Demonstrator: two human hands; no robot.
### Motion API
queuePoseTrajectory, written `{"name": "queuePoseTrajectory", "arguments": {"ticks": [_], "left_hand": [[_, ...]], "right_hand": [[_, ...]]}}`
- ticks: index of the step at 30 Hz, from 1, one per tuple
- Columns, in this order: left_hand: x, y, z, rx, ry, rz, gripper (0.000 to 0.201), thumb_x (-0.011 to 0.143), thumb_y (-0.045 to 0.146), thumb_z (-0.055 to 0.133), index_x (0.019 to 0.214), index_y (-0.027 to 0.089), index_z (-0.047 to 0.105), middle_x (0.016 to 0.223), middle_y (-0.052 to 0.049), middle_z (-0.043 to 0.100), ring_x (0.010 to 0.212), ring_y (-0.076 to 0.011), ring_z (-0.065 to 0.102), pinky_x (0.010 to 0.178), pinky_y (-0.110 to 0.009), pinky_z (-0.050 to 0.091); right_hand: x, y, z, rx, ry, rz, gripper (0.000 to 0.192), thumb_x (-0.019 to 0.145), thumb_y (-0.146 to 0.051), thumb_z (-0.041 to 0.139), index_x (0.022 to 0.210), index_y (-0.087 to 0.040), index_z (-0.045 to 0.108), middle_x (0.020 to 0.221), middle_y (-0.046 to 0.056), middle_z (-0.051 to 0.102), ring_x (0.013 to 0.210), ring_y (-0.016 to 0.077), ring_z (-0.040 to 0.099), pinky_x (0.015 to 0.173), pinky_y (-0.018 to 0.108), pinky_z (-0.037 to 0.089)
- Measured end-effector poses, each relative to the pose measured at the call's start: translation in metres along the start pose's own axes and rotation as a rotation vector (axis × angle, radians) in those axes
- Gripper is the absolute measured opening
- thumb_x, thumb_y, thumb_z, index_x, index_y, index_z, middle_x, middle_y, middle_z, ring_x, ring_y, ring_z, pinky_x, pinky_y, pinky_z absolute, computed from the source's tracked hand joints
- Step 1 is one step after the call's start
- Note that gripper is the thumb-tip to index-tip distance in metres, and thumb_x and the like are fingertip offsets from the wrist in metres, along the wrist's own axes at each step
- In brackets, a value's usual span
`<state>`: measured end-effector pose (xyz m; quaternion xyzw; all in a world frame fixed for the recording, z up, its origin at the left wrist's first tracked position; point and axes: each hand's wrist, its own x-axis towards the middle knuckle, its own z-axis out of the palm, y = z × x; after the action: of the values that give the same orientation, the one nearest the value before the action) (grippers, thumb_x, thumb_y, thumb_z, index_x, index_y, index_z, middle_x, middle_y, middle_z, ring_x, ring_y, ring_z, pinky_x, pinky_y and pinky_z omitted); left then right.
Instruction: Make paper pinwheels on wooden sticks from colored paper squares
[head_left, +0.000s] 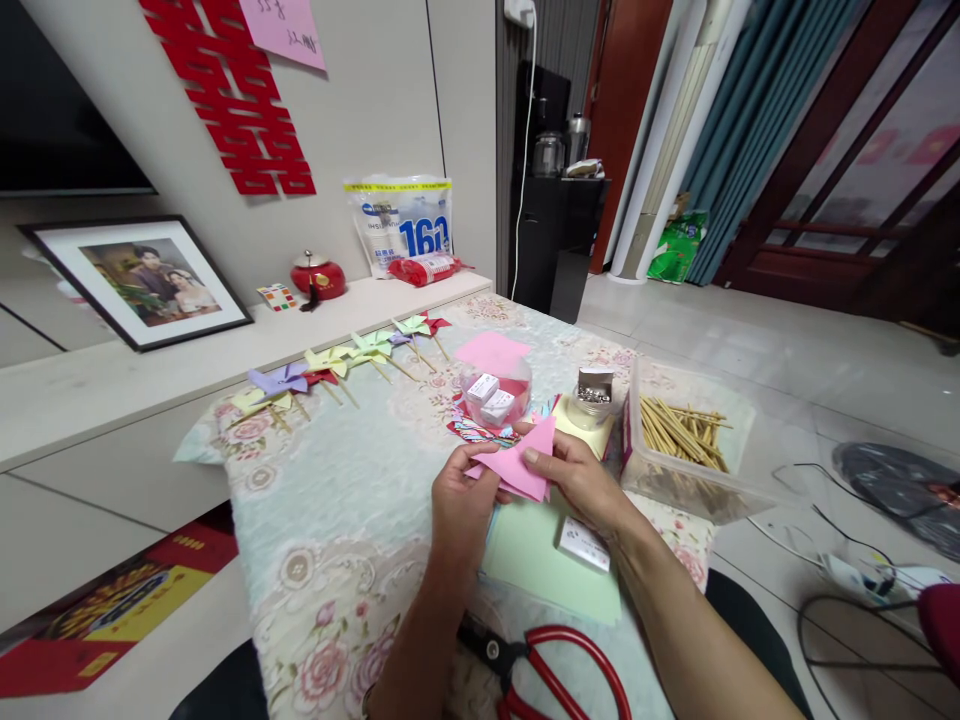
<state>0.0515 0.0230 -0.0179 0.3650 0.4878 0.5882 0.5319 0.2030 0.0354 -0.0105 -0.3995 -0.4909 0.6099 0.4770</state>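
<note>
We hold a folded paper between our left hand and right hand over the table. Scissors lie at six o'clock, a stick box at two, pinwheels at ten.

From my feed the room looks evenly lit, soft indoor light with no hard source in view. The floral surface is bright and readable; shadows under my hands are faint and diffuse. The tiled floor carries a pale sheen, and the framed photograph shows mild glare on its glass. The wide lens bends things at the edges: the door frame and curtain lean sharply. The centre is fairly sharp; the red scissors at the bottom edge look slightly soft.
</note>
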Motion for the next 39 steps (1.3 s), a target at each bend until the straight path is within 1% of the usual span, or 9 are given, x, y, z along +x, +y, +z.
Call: {"name": "queuePoseTrajectory", "arguments": {"ticks": [7, 10, 12, 15, 18, 25, 31, 35, 39], "left_hand": [[-0.001, 0.000, 0.001, -0.052, -0.030, -0.066, 0.029, 0.059, 0.022, 0.076, 0.086, 0.017, 0.068, 0.068, 0.002, 0.070, 0.046, -0.0095, 0.057, 0.048, -0.021, 0.045], [-0.003, 0.002, 0.002, -0.050, -0.069, -0.068, 0.039, 0.060, 0.019, 0.078, 0.098, 0.018, 0.070, 0.082, -0.002, 0.074, 0.055, -0.0108, 0.062, 0.055, -0.022, 0.049], [-0.003, 0.002, 0.002, -0.031, -0.102, -0.011, 0.042, 0.061, 0.017, 0.077, 0.103, 0.020, 0.072, 0.098, -0.005, 0.074, 0.073, -0.0150, 0.068, 0.065, -0.024, 0.053], [-0.002, 0.002, -0.001, 0.080, -0.150, 0.157, 0.031, 0.063, 0.014, 0.075, 0.093, 0.020, 0.076, 0.110, -0.009, 0.069, 0.100, -0.0210, 0.067, 0.080, -0.026, 0.054], [0.001, 0.001, -0.005, 0.188, -0.177, 0.223, 0.025, 0.064, 0.012, 0.071, 0.086, 0.020, 0.078, 0.113, -0.010, 0.066, 0.110, -0.0236, 0.063, 0.081, -0.026, 0.053], [0.002, -0.002, -0.006, 0.130, -0.214, 0.196, 0.008, 0.072, 0.024, 0.075, 0.077, 0.018, 0.075, 0.099, -0.009, 0.070, 0.099, -0.0222, 0.066, 0.085, -0.030, 0.052], [-0.002, -0.001, -0.005, -0.051, -0.176, -0.104, 0.027, 0.069, 0.035, 0.080, 0.087, 0.017, 0.072, 0.070, -0.001, 0.072, 0.061, -0.0148, 0.061, 0.061, -0.025, 0.049], [-0.001, 0.001, -0.004, -0.106, -0.129, -0.119, 0.031, 0.064, 0.037, 0.083, 0.082, 0.015, 0.069, 0.070, -0.001, 0.073, 0.057, -0.0123, 0.059, 0.058, -0.023, 0.047], [0.000, 0.000, -0.004, -0.142, -0.106, -0.096, 0.030, 0.065, 0.037, 0.083, 0.079, 0.015, 0.067, 0.070, -0.001, 0.073, 0.059, -0.0129, 0.061, 0.061, -0.024, 0.048]], "right_hand": [[0.000, -0.010, 0.007, 0.196, 0.115, 0.089, 0.053, 0.061, -0.032, 0.087, 0.110, -0.016, 0.071, 0.081, 0.002, 0.073, 0.070, 0.0171, 0.063, 0.067, 0.027, 0.045], [-0.001, -0.011, 0.008, 0.233, 0.125, 0.106, 0.050, 0.061, -0.035, 0.087, 0.105, -0.016, 0.072, 0.083, 0.004, 0.075, 0.074, 0.0194, 0.066, 0.071, 0.030, 0.048], [0.000, -0.011, 0.008, 0.250, 0.131, 0.104, 0.048, 0.061, -0.036, 0.088, 0.102, -0.016, 0.073, 0.081, 0.004, 0.075, 0.076, 0.0200, 0.067, 0.073, 0.031, 0.049], [0.000, -0.011, 0.008, 0.282, 0.137, 0.092, 0.046, 0.060, -0.036, 0.089, 0.099, -0.016, 0.074, 0.080, 0.003, 0.075, 0.076, 0.0184, 0.066, 0.074, 0.029, 0.048], [0.000, -0.013, 0.008, 0.296, 0.134, 0.092, 0.045, 0.060, -0.039, 0.090, 0.095, -0.016, 0.074, 0.081, 0.003, 0.075, 0.073, 0.0178, 0.065, 0.071, 0.028, 0.048], [0.001, -0.008, 0.004, 0.311, 0.087, 0.081, 0.045, 0.065, -0.046, 0.087, 0.095, -0.015, 0.075, 0.073, 0.002, 0.073, 0.063, 0.0156, 0.063, 0.064, 0.027, 0.046], [-0.001, -0.008, 0.004, 0.386, 0.024, 0.076, 0.041, 0.072, -0.047, 0.083, 0.097, -0.015, 0.076, 0.082, 0.007, 0.078, 0.074, 0.0214, 0.070, 0.071, 0.031, 0.052], [-0.002, -0.011, 0.007, 0.422, -0.029, 0.064, 0.039, 0.072, -0.044, 0.083, 0.099, -0.016, 0.076, 0.087, 0.008, 0.079, 0.083, 0.0254, 0.073, 0.080, 0.036, 0.055], [-0.002, -0.011, 0.008, 0.435, -0.007, 0.039, 0.037, 0.071, -0.045, 0.084, 0.094, -0.017, 0.077, 0.087, 0.009, 0.079, 0.088, 0.0274, 0.073, 0.083, 0.038, 0.055]]}}
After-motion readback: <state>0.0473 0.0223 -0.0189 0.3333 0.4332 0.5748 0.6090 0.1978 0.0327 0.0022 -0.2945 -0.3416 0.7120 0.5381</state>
